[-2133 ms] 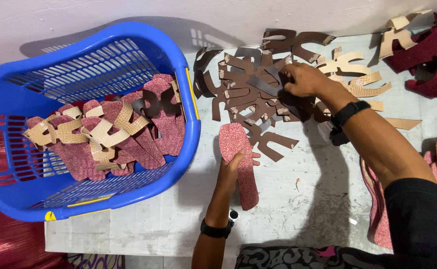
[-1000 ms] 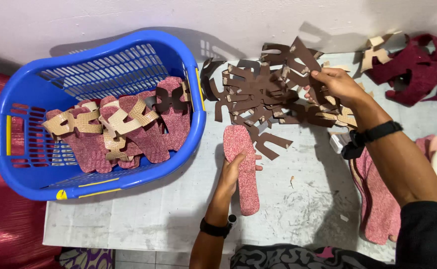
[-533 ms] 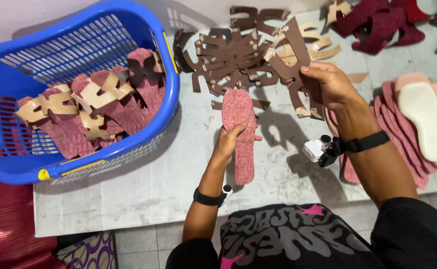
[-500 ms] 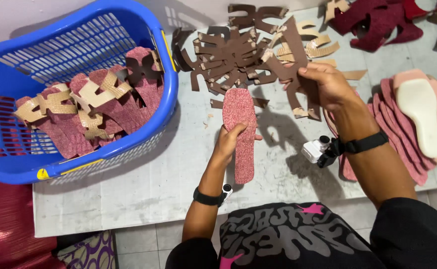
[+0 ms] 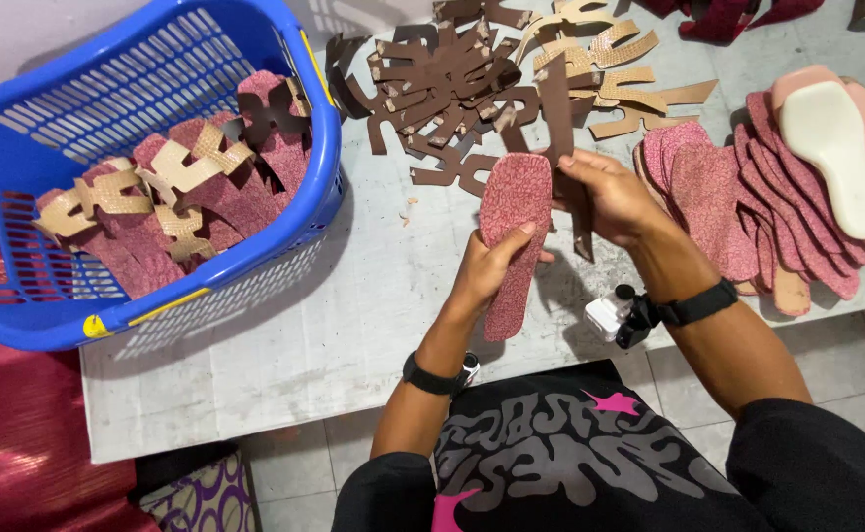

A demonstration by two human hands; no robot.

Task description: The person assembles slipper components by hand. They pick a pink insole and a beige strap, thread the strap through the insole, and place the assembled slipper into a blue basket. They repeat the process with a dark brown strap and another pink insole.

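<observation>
One pink sole insert (image 5: 513, 236), gripped in the left hand (image 5: 488, 266) above the table (image 5: 353, 325); one brown strap piece (image 5: 557, 108) pinched by the right hand (image 5: 615, 197) (one blue basket (image 5: 107, 315) nearby).

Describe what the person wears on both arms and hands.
Both hands, left and right, are bare, without gloves or rings. Each wrist carries a black band: the left wrist's band with a small silvery piece, the right wrist's band with a small white and black device. Short black sleeves cover the upper arms.
</observation>
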